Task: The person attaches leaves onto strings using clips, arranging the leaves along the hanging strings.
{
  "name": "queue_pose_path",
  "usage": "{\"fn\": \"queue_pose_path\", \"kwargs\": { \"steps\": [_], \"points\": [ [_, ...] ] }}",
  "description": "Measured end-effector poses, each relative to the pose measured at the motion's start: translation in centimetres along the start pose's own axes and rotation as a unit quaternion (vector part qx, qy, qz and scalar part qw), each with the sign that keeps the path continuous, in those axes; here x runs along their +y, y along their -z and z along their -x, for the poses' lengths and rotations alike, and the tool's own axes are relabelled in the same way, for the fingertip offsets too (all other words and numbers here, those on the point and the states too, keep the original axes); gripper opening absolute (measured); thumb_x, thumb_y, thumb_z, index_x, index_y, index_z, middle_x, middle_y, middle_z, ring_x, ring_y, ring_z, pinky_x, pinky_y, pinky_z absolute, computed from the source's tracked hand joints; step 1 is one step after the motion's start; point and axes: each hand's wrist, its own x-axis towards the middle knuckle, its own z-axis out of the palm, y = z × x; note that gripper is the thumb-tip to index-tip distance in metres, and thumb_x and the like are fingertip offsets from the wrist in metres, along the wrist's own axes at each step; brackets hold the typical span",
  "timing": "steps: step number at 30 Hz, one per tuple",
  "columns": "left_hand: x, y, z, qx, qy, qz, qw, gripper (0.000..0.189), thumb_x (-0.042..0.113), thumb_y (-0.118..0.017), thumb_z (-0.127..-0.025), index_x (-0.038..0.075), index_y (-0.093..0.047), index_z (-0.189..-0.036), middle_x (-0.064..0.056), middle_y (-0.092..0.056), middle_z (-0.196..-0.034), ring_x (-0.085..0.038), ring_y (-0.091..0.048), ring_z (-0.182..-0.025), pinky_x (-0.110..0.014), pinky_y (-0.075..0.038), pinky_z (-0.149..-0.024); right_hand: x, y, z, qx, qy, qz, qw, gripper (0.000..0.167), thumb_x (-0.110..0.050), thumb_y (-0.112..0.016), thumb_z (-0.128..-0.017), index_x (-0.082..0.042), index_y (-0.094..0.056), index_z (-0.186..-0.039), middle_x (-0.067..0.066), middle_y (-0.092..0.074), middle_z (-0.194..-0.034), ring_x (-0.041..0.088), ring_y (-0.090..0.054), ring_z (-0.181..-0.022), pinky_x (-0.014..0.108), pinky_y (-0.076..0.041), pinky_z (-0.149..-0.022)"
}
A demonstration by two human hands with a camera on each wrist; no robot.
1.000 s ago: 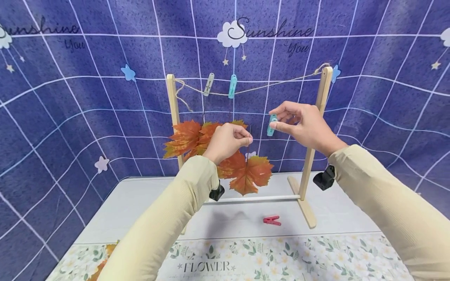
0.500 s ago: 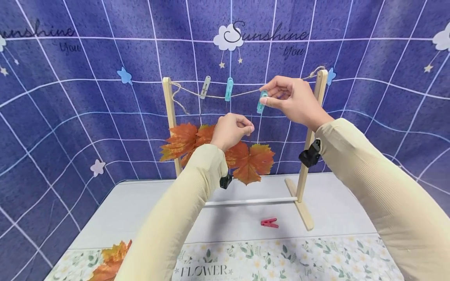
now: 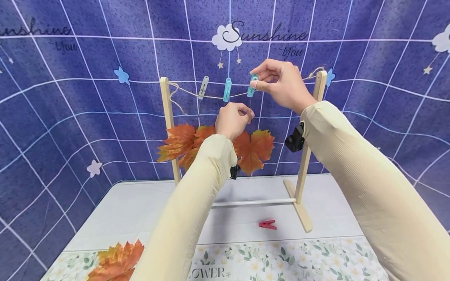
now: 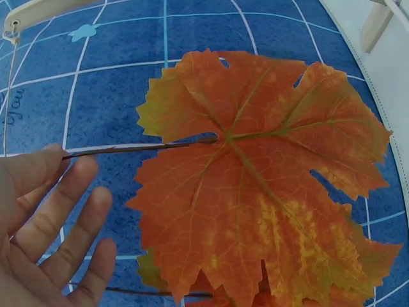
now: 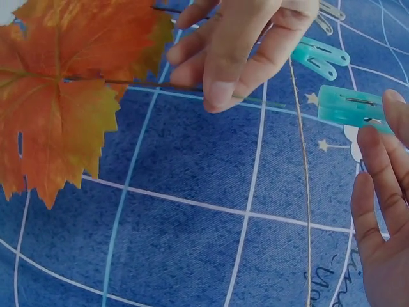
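Observation:
My left hand (image 3: 233, 120) pinches the thin brown stem of an orange maple leaf (image 3: 254, 152) between thumb and index finger; the leaf (image 4: 262, 128) hangs below the fingers, its stem tip pointing up toward the twine (image 5: 304, 166). In my right hand (image 3: 286, 85) a teal clothespin (image 3: 251, 89) is held by its handles, level with the line. From the right wrist view, the clothespin's (image 5: 335, 103) nose faces the twine with a small gap between them. A second teal clothespin (image 3: 227, 89) and a grey clothespin (image 3: 203, 88) sit on the line to the left.
More orange leaves (image 3: 181, 141) hang at the left, partly behind my left arm. The wooden stand has a left post (image 3: 166, 105) and a right post (image 3: 303, 175). A red clothespin (image 3: 268, 224) lies on the white table (image 3: 140, 195); another leaf (image 3: 117, 259) lies front left.
Both hands have risen toward the twine. The right hand has moved up and left with the teal clothespin, and the left hand has lifted the leaf by its stem.

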Motion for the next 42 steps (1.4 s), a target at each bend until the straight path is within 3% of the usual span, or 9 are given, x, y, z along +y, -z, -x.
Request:
{"fn": "queue_pose_path", "kwargs": {
  "steps": [7,14,27,42],
  "points": [
    [0.5,-0.4,-0.3,0.027,0.016,-0.008,0.9995,0.014,0.027,-0.069,-0.099,0.021,-0.08,-0.105,0.004,-0.075,-0.087,-0.016,-0.067,-0.082,-0.037,-0.052,-0.074,-0.2,-0.2,-1.3,0.007,-0.034,-0.003,0.9994,0.028,-0.021,-0.074,-0.095,-0.009,-0.072,-0.121,-0.001,-0.07,-0.099,0.01,-0.064,-0.092,0.027,-0.049,-0.088],
    [0.5,-0.3,-0.6,0.045,0.036,-0.027,0.998,0.014,0.029,-0.068,-0.099,0.024,-0.079,-0.104,0.003,-0.075,-0.099,-0.02,-0.068,-0.092,-0.042,-0.053,-0.08,0.2,-0.5,-1.8,-0.024,-0.052,0.005,0.9984,0.03,-0.02,-0.074,-0.095,-0.007,-0.071,-0.122,0.001,-0.071,-0.1,0.012,-0.066,-0.09,0.028,-0.05,-0.088],
    [0.7,0.0,-0.9,0.043,0.037,-0.023,0.9981,0.014,0.031,-0.067,-0.1,0.025,-0.079,-0.106,0.005,-0.074,-0.098,-0.019,-0.067,-0.092,-0.042,-0.052,-0.082,0.6,-0.6,-1.8,-0.053,-0.054,0.016,0.997,0.031,-0.021,-0.073,-0.096,-0.007,-0.07,-0.123,0.006,-0.071,-0.106,0.015,-0.067,-0.093,0.029,-0.048,-0.086],
    [0.9,0.1,-1.1,0.047,0.041,-0.027,0.9977,0.017,0.032,-0.065,-0.101,0.024,-0.078,-0.108,0.004,-0.074,-0.095,-0.019,-0.067,-0.087,-0.04,-0.052,-0.08,0.5,-0.4,-1.7,-0.082,-0.06,0.054,0.9934,0.045,-0.027,-0.066,-0.101,-0.012,-0.06,-0.143,0.011,-0.068,-0.124,0.023,-0.062,-0.114,0.038,-0.046,-0.101]
  ]
}}
